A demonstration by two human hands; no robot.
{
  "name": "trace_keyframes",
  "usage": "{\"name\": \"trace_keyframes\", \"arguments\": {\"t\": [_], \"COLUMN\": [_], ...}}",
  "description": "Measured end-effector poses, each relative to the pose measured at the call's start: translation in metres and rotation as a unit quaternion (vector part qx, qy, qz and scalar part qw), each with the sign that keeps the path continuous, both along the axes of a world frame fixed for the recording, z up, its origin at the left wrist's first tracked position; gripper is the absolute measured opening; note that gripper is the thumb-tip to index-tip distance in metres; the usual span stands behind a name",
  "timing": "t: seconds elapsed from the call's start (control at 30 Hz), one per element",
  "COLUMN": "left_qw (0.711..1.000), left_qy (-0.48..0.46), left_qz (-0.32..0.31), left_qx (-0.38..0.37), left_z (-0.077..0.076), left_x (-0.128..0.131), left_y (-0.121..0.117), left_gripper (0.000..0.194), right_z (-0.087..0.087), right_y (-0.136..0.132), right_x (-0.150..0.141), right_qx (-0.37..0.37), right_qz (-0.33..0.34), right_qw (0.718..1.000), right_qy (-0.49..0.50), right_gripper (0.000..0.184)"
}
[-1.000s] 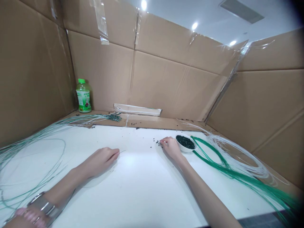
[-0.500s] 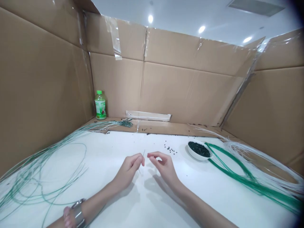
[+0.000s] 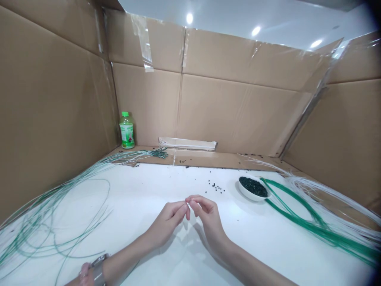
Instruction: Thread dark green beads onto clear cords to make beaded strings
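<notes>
The left hand (image 3: 168, 219) and right hand (image 3: 208, 214) have closed together, fingertips meeting, anything pinched between them too small to tell.

Pellet bowl (image 3: 253, 188) just left of wires (image 3: 321, 235)

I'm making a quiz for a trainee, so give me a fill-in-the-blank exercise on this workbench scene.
The left hand and right hand meet at their ____.
The metal band sits on the ____ wrist.
The white bowl of dark granules stands to the ____ of the hands.
The plastic bottle has a ____ cap.

Missing words: fingertips; left; right; green.
</notes>
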State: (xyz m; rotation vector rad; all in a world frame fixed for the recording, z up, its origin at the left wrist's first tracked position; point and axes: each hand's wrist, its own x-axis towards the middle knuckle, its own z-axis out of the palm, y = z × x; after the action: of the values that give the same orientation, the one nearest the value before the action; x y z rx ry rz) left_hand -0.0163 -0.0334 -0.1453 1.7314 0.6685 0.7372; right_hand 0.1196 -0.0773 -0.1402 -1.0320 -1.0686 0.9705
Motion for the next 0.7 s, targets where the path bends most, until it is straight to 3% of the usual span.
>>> {"name": "trace_keyframes", "arguments": {"t": [0.5,0.7], "left_qw": [0.999,0.986], "left_qy": [0.021,0.081], "left_qz": [-0.02,-0.101], "left_qx": [-0.035,-0.107], "left_z": [-0.004,0.007], "left_x": [0.0,-0.024], "left_y": [0.005,0.03], "left_gripper": [0.044,0.048], "right_z": [-0.002,0.007], "right_y": [0.001,0.011], "right_x": [0.0,0.022], "right_qx": [0.004,0.019], "right_qz": [0.03,0.059], "right_qw": [0.999,0.996], "right_qy": [-0.012,0.072], "right_gripper": [0.021,0.032]}}
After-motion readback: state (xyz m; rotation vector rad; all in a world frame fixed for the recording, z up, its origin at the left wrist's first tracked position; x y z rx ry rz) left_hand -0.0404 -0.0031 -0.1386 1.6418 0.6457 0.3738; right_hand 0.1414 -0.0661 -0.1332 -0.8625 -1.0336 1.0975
